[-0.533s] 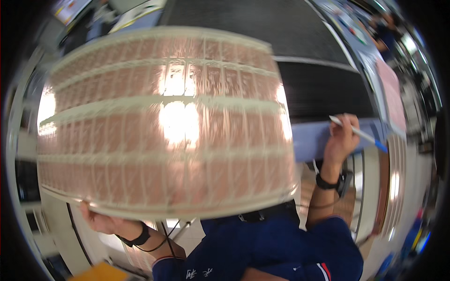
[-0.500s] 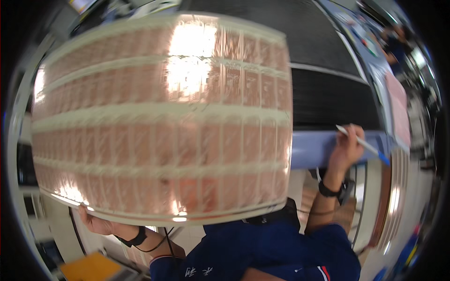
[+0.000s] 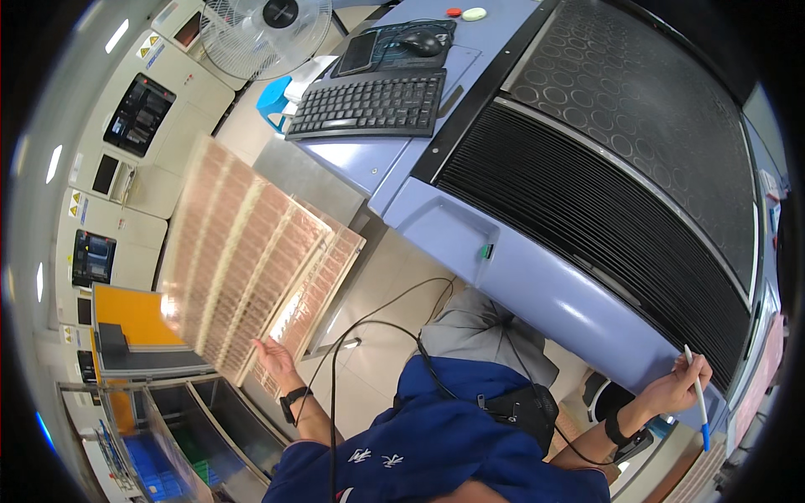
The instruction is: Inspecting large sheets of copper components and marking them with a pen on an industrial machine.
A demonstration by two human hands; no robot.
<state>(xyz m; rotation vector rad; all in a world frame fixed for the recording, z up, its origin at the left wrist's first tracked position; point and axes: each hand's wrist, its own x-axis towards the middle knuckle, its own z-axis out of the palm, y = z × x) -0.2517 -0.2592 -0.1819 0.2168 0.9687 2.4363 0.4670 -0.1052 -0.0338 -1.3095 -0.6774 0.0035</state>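
Note:
My left hand (image 3: 277,362) holds the near edge of a large copper-coloured circuit board panel (image 3: 239,243), which is tilted and blurred at its far left side. The panel carries rows of small rectangles between pale strips. Partly covered by it is a similar panel (image 3: 340,260), beside a grey metal surface. On the right, my right hand (image 3: 677,388) grips a white pen (image 3: 698,386) with a blue end, close to the front edge of a lilac machine (image 3: 579,264). The pen's blue end points toward me.
Black ribbed bed (image 3: 604,210) and dark ringed sheet (image 3: 604,92) cover the machine's top. A keyboard (image 3: 369,105), mouse (image 3: 423,44) and phone (image 3: 359,52) lie on its left part. Behind stands a fan (image 3: 264,33). Cables (image 3: 377,323) hang before me; bins (image 3: 197,427) stand lower left.
The panel has moved from in front of me, over the machine, to the left, still in my left hand. My view has turned, and my right hand keeps the pen.

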